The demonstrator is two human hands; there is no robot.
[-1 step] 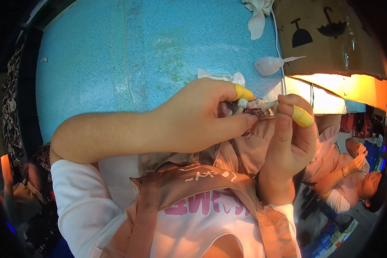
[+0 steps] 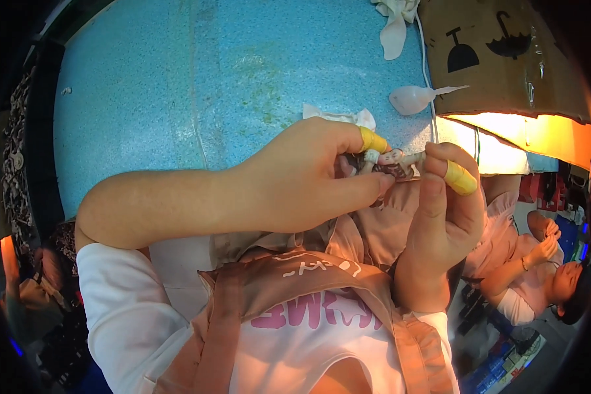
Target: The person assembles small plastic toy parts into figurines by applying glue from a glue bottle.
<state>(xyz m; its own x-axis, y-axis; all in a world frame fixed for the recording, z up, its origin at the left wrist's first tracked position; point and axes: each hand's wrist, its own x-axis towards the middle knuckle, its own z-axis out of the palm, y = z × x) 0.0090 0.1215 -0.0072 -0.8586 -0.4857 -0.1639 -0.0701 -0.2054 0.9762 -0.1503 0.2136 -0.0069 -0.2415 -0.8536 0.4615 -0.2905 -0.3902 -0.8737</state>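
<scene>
My left hand is closed round a small figurine-like piece, pale with brown and reddish patches. Its lower part is hidden behind my fingers, so its exact kind cannot be made out. From the other side, my right hand pinches a pale end of the same piece between thumb and forefinger. Yellow tape wraps the right forefinger, and a similar yellow band covers a left fingertip. Both hands are above my lap, at the near edge of the blue table.
Beyond my hands lie a white crumpled scrap and a translucent squeeze bottle with a thin nozzle. A white cord runs beside a cardboard box at the far right. Another person sits to the right.
</scene>
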